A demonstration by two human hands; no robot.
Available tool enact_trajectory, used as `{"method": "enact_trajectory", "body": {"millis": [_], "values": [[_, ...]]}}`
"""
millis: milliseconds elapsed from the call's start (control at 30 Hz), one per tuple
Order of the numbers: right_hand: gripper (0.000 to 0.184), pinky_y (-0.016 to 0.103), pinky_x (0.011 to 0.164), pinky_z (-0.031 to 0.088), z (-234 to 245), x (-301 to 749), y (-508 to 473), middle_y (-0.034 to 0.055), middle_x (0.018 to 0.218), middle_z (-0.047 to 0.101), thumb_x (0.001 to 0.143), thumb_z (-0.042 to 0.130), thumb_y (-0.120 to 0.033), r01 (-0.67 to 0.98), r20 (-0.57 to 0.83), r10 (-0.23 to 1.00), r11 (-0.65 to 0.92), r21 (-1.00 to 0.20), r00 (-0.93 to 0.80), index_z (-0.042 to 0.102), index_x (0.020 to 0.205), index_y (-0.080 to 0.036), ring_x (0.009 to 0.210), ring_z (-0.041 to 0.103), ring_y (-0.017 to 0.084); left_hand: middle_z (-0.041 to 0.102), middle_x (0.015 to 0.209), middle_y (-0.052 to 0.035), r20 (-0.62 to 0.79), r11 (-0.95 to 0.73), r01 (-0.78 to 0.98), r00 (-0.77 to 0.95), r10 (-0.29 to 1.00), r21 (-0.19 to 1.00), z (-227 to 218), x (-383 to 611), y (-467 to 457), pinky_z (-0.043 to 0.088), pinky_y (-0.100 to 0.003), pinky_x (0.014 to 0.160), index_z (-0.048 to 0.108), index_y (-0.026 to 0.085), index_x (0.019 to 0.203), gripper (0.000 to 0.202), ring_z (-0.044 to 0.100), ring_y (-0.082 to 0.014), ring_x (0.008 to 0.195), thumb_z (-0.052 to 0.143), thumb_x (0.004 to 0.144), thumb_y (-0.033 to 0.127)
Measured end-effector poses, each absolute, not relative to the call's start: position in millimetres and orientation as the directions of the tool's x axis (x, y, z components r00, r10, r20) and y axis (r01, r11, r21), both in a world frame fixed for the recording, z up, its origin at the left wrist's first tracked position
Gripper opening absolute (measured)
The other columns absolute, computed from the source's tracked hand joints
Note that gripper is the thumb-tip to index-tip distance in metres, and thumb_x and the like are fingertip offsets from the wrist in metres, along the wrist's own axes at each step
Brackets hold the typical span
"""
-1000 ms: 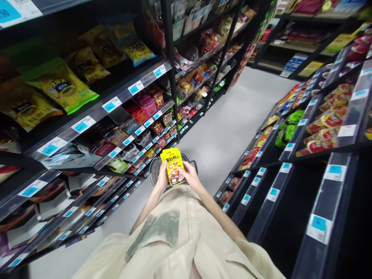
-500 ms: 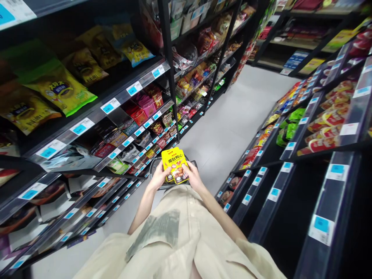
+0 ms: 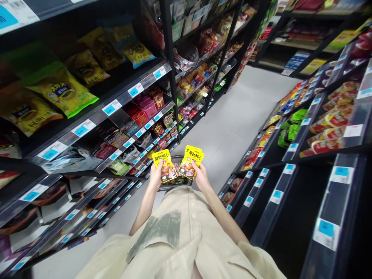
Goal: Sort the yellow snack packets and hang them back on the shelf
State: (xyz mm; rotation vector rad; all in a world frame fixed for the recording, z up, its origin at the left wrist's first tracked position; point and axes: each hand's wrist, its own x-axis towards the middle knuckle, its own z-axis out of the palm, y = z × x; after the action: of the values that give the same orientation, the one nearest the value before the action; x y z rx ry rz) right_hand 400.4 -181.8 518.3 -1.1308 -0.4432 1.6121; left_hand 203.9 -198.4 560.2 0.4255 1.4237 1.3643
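I stand in a shop aisle and hold yellow snack packets in front of my waist. My left hand [image 3: 155, 175] grips one yellow packet [image 3: 164, 166] printed with a picture of brown food. My right hand [image 3: 200, 175] grips another yellow packet [image 3: 192, 162], which looks like two packets stacked together. The packets are held apart, side by side. Below and behind them, the rim of a dark shopping basket [image 3: 174, 184] shows between my hands.
Black shelves with blue price tags line both sides. The left shelves [image 3: 95, 112] hold yellow-green bags, red and pink boxes and small packets. The right shelves [image 3: 308, 120] hold green bags and red-labelled bowls. A pale floor [image 3: 232, 124] runs ahead to more shelving.
Both hands held the packets together as one stack. Now the hands have moved apart, the left taking one packet and the right keeping the rest, both raised slightly.
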Motion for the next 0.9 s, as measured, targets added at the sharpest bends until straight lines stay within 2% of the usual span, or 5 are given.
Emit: {"method": "enact_trajectory", "body": {"millis": [267, 500, 600, 733, 900], "values": [[0.047, 0.037, 0.085, 0.062, 512.0, 403.9, -184.8, 0.0046, 0.108, 0.08, 0.068, 0.089, -0.054, -0.497, -0.412, 0.911, -0.351, -0.793, 0.013, 0.074, 0.1, -0.022, 0.093, 0.076, 0.023, 0.08, 0.103, -0.0166, -0.504, 0.354, -0.446, -0.28, 0.817, 0.822, 574.5, 203.8, -199.3, 0.06, -0.045, 0.093, 0.072, 0.014, 0.096, 0.059, 0.077, -0.0348, 0.102, 0.087, 0.067, 0.063], [0.048, 0.041, 0.085, 0.062, 525.1, 398.2, -192.8, 0.0061, 0.107, 0.081, 0.069, 0.089, -0.049, -0.401, -0.296, 0.924, -0.373, -0.837, -0.242, 0.074, 0.107, -0.023, 0.093, 0.076, 0.027, 0.079, 0.107, -0.018, -0.491, 0.406, -0.413, -0.121, 0.863, 0.815, 567.5, 218.6, -202.5, 0.058, -0.046, 0.097, 0.073, 0.014, 0.097, 0.061, 0.074, -0.0369, 0.109, 0.087, 0.066, 0.065], [0.048, 0.043, 0.085, 0.062, 526.8, 398.3, -193.9, 0.0069, 0.106, 0.081, 0.07, 0.089, -0.048, -0.39, -0.306, 0.912, -0.395, -0.832, -0.273, 0.074, 0.107, -0.022, 0.093, 0.076, 0.027, 0.079, 0.105, -0.0174, -0.453, 0.379, -0.343, -0.169, 0.875, 0.86, 559.5, 220.4, -202.5, 0.058, -0.046, 0.096, 0.074, 0.013, 0.099, 0.061, 0.074, -0.0364, 0.107, 0.086, 0.068, 0.064], [0.044, 0.041, 0.086, 0.061, 520.6, 401.2, -191.0, 0.0067, 0.106, 0.08, 0.072, 0.087, -0.05, -0.375, -0.316, 0.931, -0.362, -0.853, -0.181, 0.075, 0.104, -0.021, 0.092, 0.076, 0.026, 0.079, 0.106, -0.0152, -0.385, 0.291, -0.306, -0.315, 0.868, 0.906, 545.0, 217.1, -200.8, 0.058, -0.043, 0.094, 0.075, 0.013, 0.102, 0.063, 0.075, -0.0329, 0.103, 0.082, 0.071, 0.068], [0.043, 0.036, 0.081, 0.061, 511.4, 409.2, -180.4, 0.0043, 0.102, 0.08, 0.071, 0.086, -0.05, -0.451, -0.358, 0.926, -0.27, -0.851, 0.12, 0.071, 0.099, -0.021, 0.086, 0.075, 0.022, 0.079, 0.106, -0.0137, -0.326, 0.242, -0.235, -0.442, 0.836, 0.941, 538.5, 206.8, -200.1, 0.057, -0.039, 0.092, 0.075, 0.013, 0.098, 0.062, 0.074, -0.0297, 0.101, 0.081, 0.07, 0.067]]}}
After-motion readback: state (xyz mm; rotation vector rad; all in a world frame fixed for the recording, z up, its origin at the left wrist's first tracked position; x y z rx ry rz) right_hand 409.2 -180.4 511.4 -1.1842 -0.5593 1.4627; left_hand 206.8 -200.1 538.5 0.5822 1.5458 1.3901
